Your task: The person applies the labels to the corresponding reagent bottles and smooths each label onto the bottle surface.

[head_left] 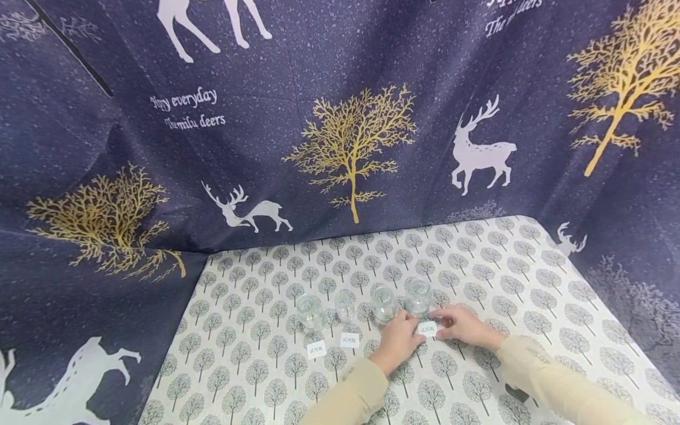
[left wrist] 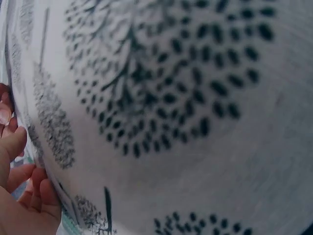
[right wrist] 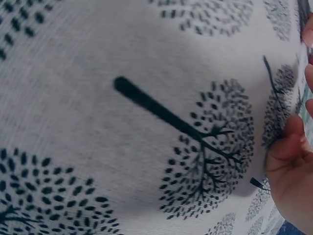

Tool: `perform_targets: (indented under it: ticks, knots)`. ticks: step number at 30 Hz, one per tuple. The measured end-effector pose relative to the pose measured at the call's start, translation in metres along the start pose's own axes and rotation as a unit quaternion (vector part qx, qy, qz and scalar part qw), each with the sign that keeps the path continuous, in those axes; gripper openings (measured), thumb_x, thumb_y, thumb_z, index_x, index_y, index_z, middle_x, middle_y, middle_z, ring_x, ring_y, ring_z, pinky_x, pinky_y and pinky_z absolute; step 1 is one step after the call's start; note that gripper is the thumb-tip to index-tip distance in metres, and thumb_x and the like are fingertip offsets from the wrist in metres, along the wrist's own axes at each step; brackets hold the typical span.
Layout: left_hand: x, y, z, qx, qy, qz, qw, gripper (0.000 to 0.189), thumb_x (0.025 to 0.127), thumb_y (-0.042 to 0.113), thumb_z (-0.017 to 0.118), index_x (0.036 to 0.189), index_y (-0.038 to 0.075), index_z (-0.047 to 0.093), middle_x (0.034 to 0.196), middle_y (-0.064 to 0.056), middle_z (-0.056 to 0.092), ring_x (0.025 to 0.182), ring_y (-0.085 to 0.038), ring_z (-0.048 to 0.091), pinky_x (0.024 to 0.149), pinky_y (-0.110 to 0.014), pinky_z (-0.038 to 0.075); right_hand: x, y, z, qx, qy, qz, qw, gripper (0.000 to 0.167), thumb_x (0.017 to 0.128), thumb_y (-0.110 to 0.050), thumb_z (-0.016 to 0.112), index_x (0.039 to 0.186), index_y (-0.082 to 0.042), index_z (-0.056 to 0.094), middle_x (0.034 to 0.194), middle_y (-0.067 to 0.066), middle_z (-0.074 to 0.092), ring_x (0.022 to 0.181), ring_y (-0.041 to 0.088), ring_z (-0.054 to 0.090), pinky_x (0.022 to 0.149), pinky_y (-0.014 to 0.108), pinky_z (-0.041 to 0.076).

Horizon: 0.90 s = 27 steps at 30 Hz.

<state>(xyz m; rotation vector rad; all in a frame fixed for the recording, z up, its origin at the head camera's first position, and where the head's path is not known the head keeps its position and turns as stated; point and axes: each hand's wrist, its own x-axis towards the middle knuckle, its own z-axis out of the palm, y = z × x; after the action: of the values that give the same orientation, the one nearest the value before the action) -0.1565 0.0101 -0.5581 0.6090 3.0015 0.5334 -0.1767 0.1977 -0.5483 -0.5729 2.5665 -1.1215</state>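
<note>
In the head view, a small white paper label (head_left: 428, 329) with dark printed characters lies in front of the rightmost clear glass jar (head_left: 418, 295). My left hand (head_left: 399, 341) holds the label's left edge, with the thumb low and the index finger near the jar's base. From the other side, my right hand (head_left: 466, 326) pinches the right edge with thumb and index finger. Another glass jar (head_left: 383, 302) stands just beyond the left hand. Only the side of the left hand (left wrist: 32, 196) and of the right hand (right wrist: 292, 176) shows in the wrist views; the label is hidden there.
Further left stand a smaller glass jar (head_left: 345, 306) and a wider one (head_left: 310, 313). Two white labels, one (head_left: 349, 340) in front of each jar, the other (head_left: 316, 349) leftmost, lie on the tree-patterned tablecloth (head_left: 239, 378). A dark blue curtain (head_left: 319, 71) hangs behind the table.
</note>
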Motion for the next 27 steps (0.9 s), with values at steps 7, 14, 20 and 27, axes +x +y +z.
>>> perform_targets:
  ticks: [7, 14, 20, 27]
  knots:
    - [0.0, 0.002, 0.002, 0.024, 0.027, 0.011, 0.9993, 0.033, 0.075, 0.039, 0.064, 0.102, 0.021, 0.065, 0.09, 0.008, 0.053, 0.075, -0.003, 0.051, 0.066, -0.015, 0.045, -0.003, 0.0, 0.009, -0.054, 0.033, 0.021, 0.9978, 0.04, 0.069, -0.024, 0.07, 0.106, -0.011, 0.063, 0.077, -0.004, 0.047, 0.067, 0.005, 0.039, 0.06, 0.019, 0.035]
    - [0.001, 0.004, 0.003, 0.022, 0.029, 0.006, 0.9993, 0.03, 0.073, 0.036, 0.067, 0.1, 0.022, 0.066, 0.088, 0.009, 0.053, 0.073, -0.001, 0.05, 0.062, -0.012, 0.043, -0.005, 0.001, 0.013, -0.092, 0.052, 0.01, 0.9944, 0.035, 0.069, -0.021, 0.07, 0.103, -0.012, 0.065, 0.074, -0.005, 0.044, 0.064, 0.004, 0.037, 0.056, 0.018, 0.034]
    - [0.004, 0.007, 0.003, -0.012, 0.011, -0.034, 0.9993, 0.028, 0.072, 0.033, 0.069, 0.096, 0.02, 0.064, 0.088, 0.007, 0.053, 0.071, -0.003, 0.049, 0.061, -0.015, 0.043, -0.005, 0.001, 0.014, -0.105, 0.053, 0.009, 0.993, 0.037, 0.068, -0.023, 0.071, 0.103, -0.014, 0.064, 0.076, -0.006, 0.046, 0.068, 0.004, 0.041, 0.058, 0.018, 0.037]
    - [0.006, 0.01, 0.002, -0.011, -0.004, -0.048, 0.9988, 0.021, 0.072, 0.031, 0.069, 0.088, 0.02, 0.061, 0.09, 0.007, 0.05, 0.074, -0.006, 0.051, 0.064, -0.018, 0.045, -0.004, -0.002, 0.016, -0.126, 0.054, 0.029, 0.9901, 0.04, 0.066, -0.024, 0.072, 0.104, -0.015, 0.064, 0.077, -0.007, 0.044, 0.067, 0.004, 0.04, 0.057, 0.018, 0.036]
